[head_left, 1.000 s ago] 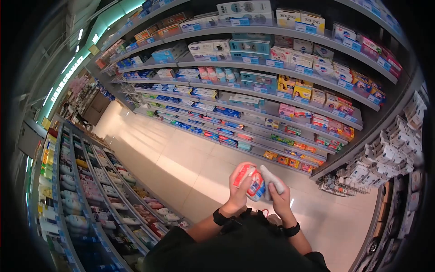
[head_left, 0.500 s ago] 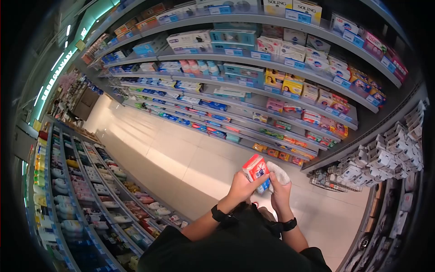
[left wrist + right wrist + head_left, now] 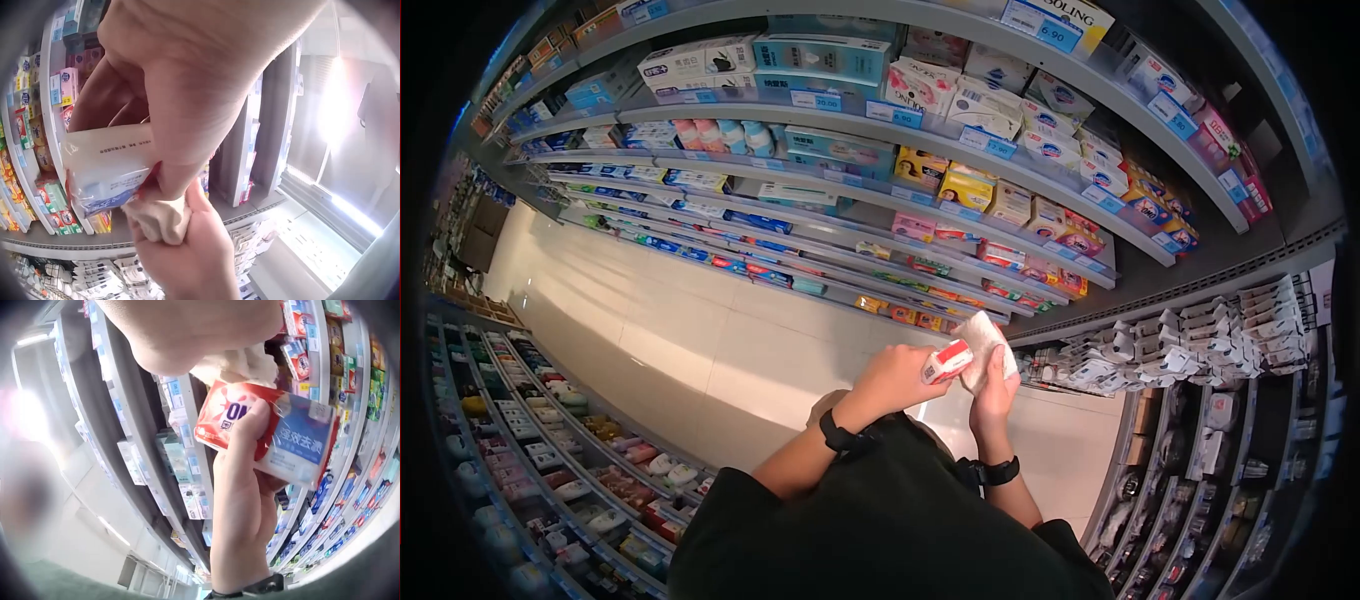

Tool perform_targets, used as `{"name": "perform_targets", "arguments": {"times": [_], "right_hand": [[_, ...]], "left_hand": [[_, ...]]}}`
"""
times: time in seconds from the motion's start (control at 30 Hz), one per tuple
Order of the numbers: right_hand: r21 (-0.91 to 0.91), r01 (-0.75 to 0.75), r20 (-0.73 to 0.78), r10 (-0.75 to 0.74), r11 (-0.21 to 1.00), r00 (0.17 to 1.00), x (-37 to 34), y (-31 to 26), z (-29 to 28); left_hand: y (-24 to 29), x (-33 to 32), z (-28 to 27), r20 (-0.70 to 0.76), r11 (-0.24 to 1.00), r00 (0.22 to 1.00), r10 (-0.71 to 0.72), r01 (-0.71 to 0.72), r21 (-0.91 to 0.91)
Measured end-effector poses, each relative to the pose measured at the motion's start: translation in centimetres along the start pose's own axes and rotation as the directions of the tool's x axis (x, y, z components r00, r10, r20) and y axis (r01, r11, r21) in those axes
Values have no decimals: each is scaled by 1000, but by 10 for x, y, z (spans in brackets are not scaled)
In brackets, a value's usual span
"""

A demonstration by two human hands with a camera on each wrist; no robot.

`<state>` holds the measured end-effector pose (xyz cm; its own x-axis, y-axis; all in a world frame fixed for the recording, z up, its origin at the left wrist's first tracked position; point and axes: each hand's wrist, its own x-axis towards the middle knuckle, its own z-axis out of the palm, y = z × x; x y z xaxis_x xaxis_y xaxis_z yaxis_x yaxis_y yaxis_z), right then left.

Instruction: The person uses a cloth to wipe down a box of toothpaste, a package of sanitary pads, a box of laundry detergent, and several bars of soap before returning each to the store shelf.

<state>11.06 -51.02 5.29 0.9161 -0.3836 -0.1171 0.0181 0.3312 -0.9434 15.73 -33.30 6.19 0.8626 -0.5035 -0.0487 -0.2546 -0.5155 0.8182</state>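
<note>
My left hand (image 3: 895,378) grips a red, white and blue plastic-wrapped pack (image 3: 947,361), its end turned up in the head view. In the right wrist view the left thumb lies across the printed face of the pack (image 3: 294,434). My right hand (image 3: 994,392) holds a crumpled whitish cloth-like item (image 3: 984,345) right beside the pack. From the left wrist view, the whitish item (image 3: 164,220) sits in the right palm, just under the pack (image 3: 112,164), close to the left fingertips. Whether pack and cloth touch is unclear.
Long shelves (image 3: 830,110) of boxed goods curve across the front. White hanging packs (image 3: 1190,345) are on the right, above another shelf unit (image 3: 1200,470). Shelves of bottles (image 3: 590,440) stand at the lower left, beyond the pale tiled floor (image 3: 670,320).
The view has shifted right and nearer the shelves. The left hand has turned the pack from its printed front to its end, and the whitish item is raised higher in the right hand.
</note>
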Motion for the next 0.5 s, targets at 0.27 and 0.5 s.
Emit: {"name": "perform_targets", "arguments": {"times": [0.27, 0.5], "right_hand": [[-548, 690, 651, -276, 473, 707, 39, -8, 42], [-521, 435, 474, -175, 734, 863, 34, -5, 23]], "left_hand": [[-46, 40, -16, -58, 998, 997, -60, 60, -10], [-79, 58, -13, -32, 999, 999, -33, 34, 39]]}}
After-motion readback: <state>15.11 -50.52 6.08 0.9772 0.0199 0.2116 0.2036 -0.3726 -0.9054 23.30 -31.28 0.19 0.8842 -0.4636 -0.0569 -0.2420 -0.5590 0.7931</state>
